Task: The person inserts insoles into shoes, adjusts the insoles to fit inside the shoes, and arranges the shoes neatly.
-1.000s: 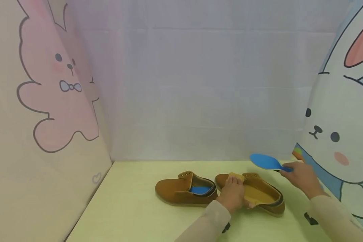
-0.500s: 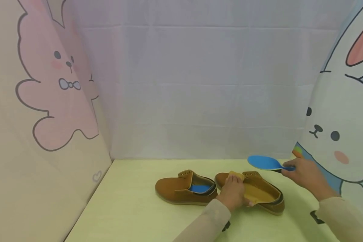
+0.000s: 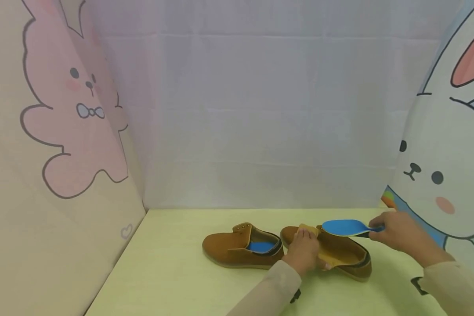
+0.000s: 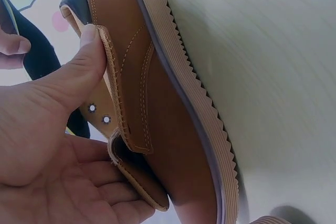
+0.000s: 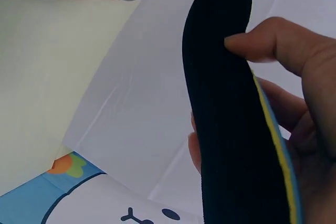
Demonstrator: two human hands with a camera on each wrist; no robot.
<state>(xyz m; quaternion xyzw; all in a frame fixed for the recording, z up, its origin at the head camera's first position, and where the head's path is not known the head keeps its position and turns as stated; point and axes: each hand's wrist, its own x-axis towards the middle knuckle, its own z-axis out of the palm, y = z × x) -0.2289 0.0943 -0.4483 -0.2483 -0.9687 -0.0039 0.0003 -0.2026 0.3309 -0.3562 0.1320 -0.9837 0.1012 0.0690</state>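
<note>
So, head view: right hand (image 3: 396, 231) pinches a blue insole (image 3: 344, 227), lower right of frame, near-level, rounded end pointing left; left hand (image 3: 303, 252) grips a brown shoe (image 3: 345, 248) below it, toe leftward; left wrist: shoe's stitched, running top to bottom; right wrist: insole's black underneath, yellow-edged, near-upright.

The person over there wears long sleeves of matte cream-beige cloth, the left sleeve (image 3: 270, 289) and the right sleeve (image 3: 456, 283) alike, both reaching to the wrist above bare hands. A small, angular black fitting (image 3: 295, 296) pokes out by the left cuff; it's mostly hidden from here, so I can't quite tell its shape.
</note>
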